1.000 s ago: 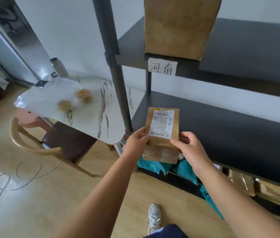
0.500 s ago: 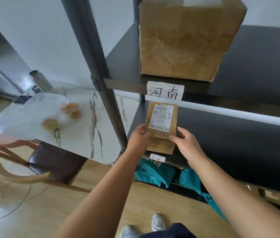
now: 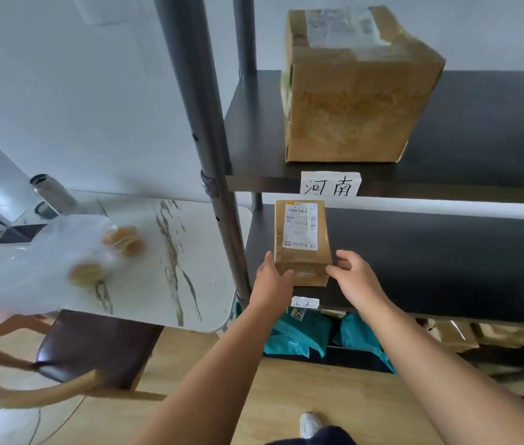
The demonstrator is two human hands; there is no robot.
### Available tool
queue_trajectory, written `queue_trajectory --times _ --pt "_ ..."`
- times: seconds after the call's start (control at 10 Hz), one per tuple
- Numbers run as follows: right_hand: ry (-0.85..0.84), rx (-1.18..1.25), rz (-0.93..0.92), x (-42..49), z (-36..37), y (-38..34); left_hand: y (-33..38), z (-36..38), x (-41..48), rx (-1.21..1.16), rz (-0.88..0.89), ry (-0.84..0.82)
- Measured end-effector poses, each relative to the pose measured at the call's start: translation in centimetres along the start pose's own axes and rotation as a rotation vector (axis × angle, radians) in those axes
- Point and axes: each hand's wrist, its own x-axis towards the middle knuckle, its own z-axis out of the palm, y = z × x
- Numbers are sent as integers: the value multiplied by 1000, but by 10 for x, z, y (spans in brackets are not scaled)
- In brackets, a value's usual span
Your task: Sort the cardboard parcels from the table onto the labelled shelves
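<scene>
So there's a dark metal shelf unit with black boards, and its grey steel upright post [image 3: 209, 175] stands right between the shelves and a white marble-look table [image 3: 170, 252] on the left. On that table sits a clear plastic bag with round buns inside [image 3: 61, 261], a bit blurry, plus a silver metal flask [image 3: 52, 194] near the back. A brown-seated wooden chair [image 3: 93, 345] is tucked under the table edge.

Upper black shelf [image 3: 478, 123] has a big taped brown cardboard box [image 3: 353, 91] on it, sitting just above a white handwritten paper label [image 3: 329, 184] stuck to that shelf's front edge. Another small white paper tag [image 3: 304, 303] hangs on the front edge of the middle black shelf [image 3: 446, 258]. Below that, teal plastic mailer bags [image 3: 296, 335] are piled on the bottom level.

The small flat brown cardboard parcel [image 3: 302, 242] is over the left front part of the middle shelf, white shipping label facing up, long axis running front to back into the shelf, far end under the upper label. Can't tell if it's fully resting on the board. The left hand [image 3: 271, 281] grips its near left corner, the right hand [image 3: 355, 277] pinches its near right side, fingers curled onto the edge. Both hands are closed around the parcel, not wide.
</scene>
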Motion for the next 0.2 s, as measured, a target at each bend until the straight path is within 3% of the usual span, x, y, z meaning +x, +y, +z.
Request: queue_trajectory --times 0.2 --pt "87 -146 -20 -31 8 7 -27 1 -15 106 60 -25"
